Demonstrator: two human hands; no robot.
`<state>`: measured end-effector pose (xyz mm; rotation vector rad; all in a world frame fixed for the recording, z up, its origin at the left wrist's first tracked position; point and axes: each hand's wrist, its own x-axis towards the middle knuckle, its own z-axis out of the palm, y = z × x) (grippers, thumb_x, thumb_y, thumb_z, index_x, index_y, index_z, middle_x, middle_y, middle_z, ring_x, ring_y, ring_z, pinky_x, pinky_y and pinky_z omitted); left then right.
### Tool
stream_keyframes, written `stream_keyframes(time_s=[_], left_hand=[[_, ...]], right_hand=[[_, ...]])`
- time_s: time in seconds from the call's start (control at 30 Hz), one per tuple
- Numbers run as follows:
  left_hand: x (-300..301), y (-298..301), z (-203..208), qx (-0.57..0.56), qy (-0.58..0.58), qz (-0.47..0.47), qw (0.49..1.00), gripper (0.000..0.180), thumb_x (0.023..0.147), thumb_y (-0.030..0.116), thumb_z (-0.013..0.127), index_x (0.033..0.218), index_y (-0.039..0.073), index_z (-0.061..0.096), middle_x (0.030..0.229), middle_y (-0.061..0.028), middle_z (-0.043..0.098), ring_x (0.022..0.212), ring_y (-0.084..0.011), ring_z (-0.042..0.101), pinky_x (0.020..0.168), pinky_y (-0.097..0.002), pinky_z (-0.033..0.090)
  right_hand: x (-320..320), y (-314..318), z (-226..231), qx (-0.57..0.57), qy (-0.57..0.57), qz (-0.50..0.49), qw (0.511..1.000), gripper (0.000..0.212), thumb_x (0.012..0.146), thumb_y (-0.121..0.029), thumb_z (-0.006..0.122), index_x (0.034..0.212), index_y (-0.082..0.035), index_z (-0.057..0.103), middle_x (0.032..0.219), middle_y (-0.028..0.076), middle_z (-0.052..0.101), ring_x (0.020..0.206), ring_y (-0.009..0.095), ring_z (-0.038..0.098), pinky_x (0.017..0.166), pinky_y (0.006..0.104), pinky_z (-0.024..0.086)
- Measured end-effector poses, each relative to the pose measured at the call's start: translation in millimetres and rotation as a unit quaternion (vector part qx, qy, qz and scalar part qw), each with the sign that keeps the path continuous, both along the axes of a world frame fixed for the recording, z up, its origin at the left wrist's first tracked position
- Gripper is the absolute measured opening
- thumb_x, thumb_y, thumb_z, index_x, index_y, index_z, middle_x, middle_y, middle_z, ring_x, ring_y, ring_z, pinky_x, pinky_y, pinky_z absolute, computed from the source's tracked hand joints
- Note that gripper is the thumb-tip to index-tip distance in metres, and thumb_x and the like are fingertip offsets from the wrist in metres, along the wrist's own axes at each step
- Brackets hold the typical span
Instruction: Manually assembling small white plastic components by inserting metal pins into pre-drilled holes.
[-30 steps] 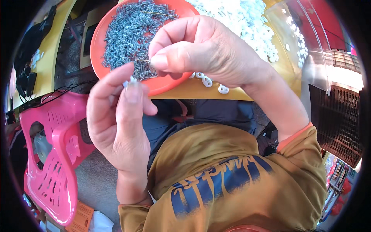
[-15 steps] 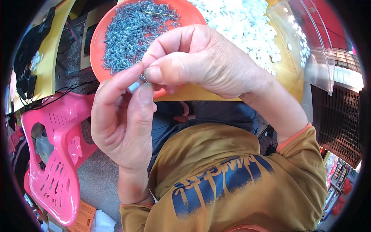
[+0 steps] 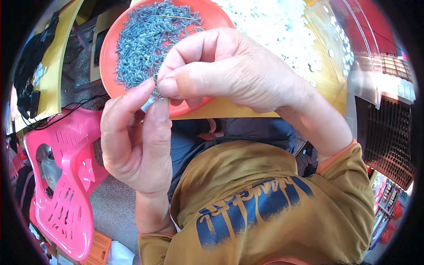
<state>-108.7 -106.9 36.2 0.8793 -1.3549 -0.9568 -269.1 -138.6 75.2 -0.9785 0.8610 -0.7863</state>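
My left hand [image 3: 137,150] pinches a small white plastic piece [image 3: 149,104] between thumb and fingertips. Right above it, my right hand [image 3: 229,73] has thumb and forefinger closed on a tiny coiled metal spring [image 3: 155,93], which meets the white piece; how far it sits inside is hidden by the fingertips. Both hands are over the near edge of a round orange-red tray [image 3: 107,73]. A heap of loose springs [image 3: 141,51] fills much of that tray, with a thin gold-coloured rod [image 3: 176,17] lying across it.
To the tray's right, many small white pieces [image 3: 269,35] are spread on the yellow tabletop [image 3: 247,109]. A clear plastic bin [image 3: 360,57] with more white pieces stands at the far right. A pink plastic chair [image 3: 66,176] is at the left, with black cables [image 3: 79,104] above it.
Both hands have shifted slightly left together, still touching at the fingertips. The spring and the white piece stay pinched.
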Motion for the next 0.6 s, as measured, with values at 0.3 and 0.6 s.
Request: stream_keyframes(time_s=[0.3,0.6], left_hand=[[-12.8,-3.3,3.2,0.039,0.054,0.008,0.998,0.021,0.082,-0.004,0.053,0.103,-0.005,0.054,0.082,-0.0069,0.057,0.058,-0.0074,0.045,0.054,-0.0185,0.037],[-11.6,-9.2,-1.3,0.051,0.064,-0.019,0.996,0.024,0.079,-0.007,0.059,0.101,0.001,0.058,0.087,-0.004,0.059,0.062,-0.0037,0.049,0.051,-0.0148,0.04]], right_hand=[[-5.0,-0.9,-3.2,-0.029,0.011,-0.012,0.999,0.018,0.078,-0.018,0.06,0.076,-0.001,0.063,0.074,0.001,0.06,0.073,0.005,0.054,0.069,0.0202,0.043],[-9.1,-2.8,3.1,0.012,0.01,-0.004,1.0,0.02,0.078,-0.022,0.062,0.078,-0.002,0.065,0.073,0.003,0.063,0.071,0.007,0.055,0.067,0.0216,0.044]])
